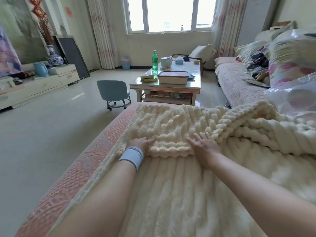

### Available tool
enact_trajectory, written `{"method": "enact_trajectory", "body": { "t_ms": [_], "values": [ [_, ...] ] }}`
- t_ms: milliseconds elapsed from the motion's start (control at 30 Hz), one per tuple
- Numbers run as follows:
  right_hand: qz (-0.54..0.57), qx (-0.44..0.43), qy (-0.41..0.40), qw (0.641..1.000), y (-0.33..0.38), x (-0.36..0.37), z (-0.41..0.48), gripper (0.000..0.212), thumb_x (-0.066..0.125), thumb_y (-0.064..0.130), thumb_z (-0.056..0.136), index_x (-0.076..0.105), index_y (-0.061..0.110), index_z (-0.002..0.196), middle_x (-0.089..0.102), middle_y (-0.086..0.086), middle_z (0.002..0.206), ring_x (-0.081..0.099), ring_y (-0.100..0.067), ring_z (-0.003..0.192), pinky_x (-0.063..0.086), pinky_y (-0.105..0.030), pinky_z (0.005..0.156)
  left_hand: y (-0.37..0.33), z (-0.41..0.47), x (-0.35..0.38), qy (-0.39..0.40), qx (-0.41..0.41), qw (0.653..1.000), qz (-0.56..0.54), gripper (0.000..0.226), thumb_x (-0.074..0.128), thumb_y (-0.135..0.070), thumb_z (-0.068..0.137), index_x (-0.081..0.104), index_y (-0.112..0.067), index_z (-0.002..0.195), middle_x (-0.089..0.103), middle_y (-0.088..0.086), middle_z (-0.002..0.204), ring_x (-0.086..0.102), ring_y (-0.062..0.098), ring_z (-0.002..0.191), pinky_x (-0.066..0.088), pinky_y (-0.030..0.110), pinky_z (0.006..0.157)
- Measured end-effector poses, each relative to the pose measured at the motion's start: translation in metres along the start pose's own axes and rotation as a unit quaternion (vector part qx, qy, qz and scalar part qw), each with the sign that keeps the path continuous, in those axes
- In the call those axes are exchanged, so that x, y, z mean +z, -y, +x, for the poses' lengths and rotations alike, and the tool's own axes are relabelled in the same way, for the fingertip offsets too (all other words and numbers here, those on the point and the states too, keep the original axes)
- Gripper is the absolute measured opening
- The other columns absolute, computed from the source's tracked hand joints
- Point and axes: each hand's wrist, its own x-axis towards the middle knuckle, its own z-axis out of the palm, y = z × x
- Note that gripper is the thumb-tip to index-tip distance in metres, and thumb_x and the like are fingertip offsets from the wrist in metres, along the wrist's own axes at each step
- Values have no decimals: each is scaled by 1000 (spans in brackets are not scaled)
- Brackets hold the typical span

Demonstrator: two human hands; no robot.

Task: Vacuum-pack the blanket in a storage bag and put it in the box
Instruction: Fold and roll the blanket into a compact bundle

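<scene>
While our right hand (203,145) presses flat, fingers spread, on the fold of the cream plush blanket (171,194) lying from centre to 6 o'clock, we cannot tell whether our left hand (141,142) grips its edge. The bunched heap at 3 o'clock could drag the fold crooked.

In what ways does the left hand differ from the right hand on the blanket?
The left hand has a grey wristband; the right hand has a bare wrist. The right hand's fingers lie spread on top of the blanket's fold; the left hand's fingertips are partly hidden at its edge. Both touch the blanket.
</scene>
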Motion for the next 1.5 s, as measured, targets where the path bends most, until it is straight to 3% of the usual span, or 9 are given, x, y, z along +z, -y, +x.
{"method": "enact_trajectory", "body": {
  "t_ms": [133, 233, 400, 500, 633, 1033, 1233, 1333, 1500],
  "values": [
    [16, 34, -13, 999, -11, -1, 25, 37, 40, 7, 98, 58, 19, 128, 64, -9, 124, 62, -29, 114, 51, -38, 89, 9, 25, -14, -130, -25, 988, 84, 34, 38, -27, 102, 58, -28, 129, 63, 4, 124, 62, 27, 114, 49, 34, 90],
    [55, 51, -118, 990, -7, -15, 38, 34, 39, 6, 94, 62, 13, 118, 67, -12, 112, 66, -31, 101, 53, -38, 76, 30, 37, -26, -214, -75, 973, 52, 30, 38, -31, 102, 62, -29, 121, 68, 4, 114, 66, 27, 106, 53, 39, 82],
    [83, -48, -42, 994, 22, -1, 18, 32, 44, 6, 91, 60, 13, 118, 63, -10, 119, 59, -30, 112, 51, -37, 87, 44, 30, 5, 23, -35, 999, -22, 55, 45, -28, 99, 26, -39, 150, 21, 0, 160, 28, 34, 142, 24, 46, 117],
    [161, -61, 7, 985, 13, 8, 4, 36, 47, 15, 86, 54, 20, 122, 57, -3, 126, 48, -29, 122, 47, -35, 94, 31, 22, -1, 98, -70, 992, -24, 74, 51, -30, 97, 6, -31, 155, 2, 1, 163, 9, 36, 148, 13, 51, 119],
    [242, -58, 43, 968, -16, -3, -14, 62, 55, 34, 86, 40, 34, 147, 43, 8, 149, 38, -21, 137, 36, -38, 110, -8, 8, -46, 200, -105, 974, -27, 56, 50, -39, 94, 43, -11, 142, 46, 12, 144, 49, 28, 129, 39, 38, 108],
    [243, 201, 3, 949, -251, 28, -121, 56, 51, 24, 91, 45, 24, 147, 42, -2, 150, 39, -24, 139, 30, -37, 114, -283, 12, -157, -92, 142, 985, -36, 54, 47, -31, 94, 36, -34, 147, 43, -1, 149, 44, 24, 134, 39, 37, 107],
    [229, 302, -180, 908, -345, 62, -134, 46, 51, 32, 77, 70, 17, 116, 62, -13, 122, 53, -38, 114, 44, -43, 91, -402, 51, -179, -133, 230, 962, -68, 64, 48, -24, 90, 26, -37, 149, 40, -3, 149, 44, 24, 132, 45, 39, 95],
    [249, 298, -65, 919, -365, 77, -126, 53, 52, 46, 79, 59, 34, 130, 46, -9, 144, 42, -33, 129, 43, -42, 101, -440, 71, -182, -142, 274, 949, -61, 71, 44, -15, 88, 20, -40, 149, 28, -7, 156, 32, 22, 139, 39, 41, 104],
    [364, 188, 37, 911, -352, 113, -137, 40, 53, 38, 78, 73, 31, 112, 62, 7, 120, 56, -17, 112, 45, -30, 97, -476, 98, -182, -94, 240, 960, -110, 57, 34, -24, 94, 24, -46, 146, 36, -5, 151, 50, 28, 124, 44, 38, 95]
  ]
}}
